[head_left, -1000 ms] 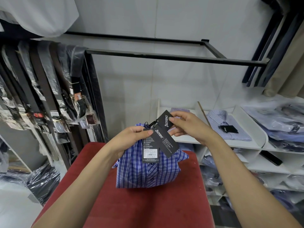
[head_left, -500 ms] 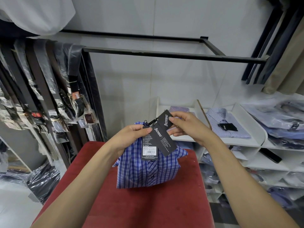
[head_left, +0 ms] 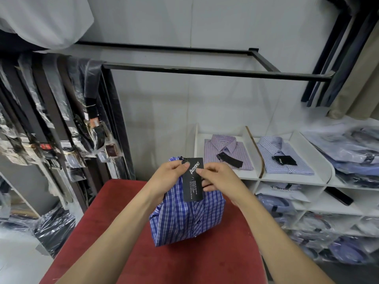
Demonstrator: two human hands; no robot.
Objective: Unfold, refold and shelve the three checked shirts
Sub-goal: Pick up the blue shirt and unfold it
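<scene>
"BLENTINO" on black hang tag (head_left: pixel 193 179)

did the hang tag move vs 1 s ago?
Yes. The black hang tag has swung from a tilt to nearly vertical against the blue checked shirt on the red table; both hands pinch it.

Red table (head_left: pixel 127 249), blue checked shirt (head_left: pixel 184 220) on it, folded, far end

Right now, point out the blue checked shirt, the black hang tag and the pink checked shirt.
blue checked shirt (head_left: pixel 184 220), head view, front placket.
black hang tag (head_left: pixel 193 187), head view, lower printed half.
pink checked shirt (head_left: pixel 225 148), head view, collar area.
</scene>
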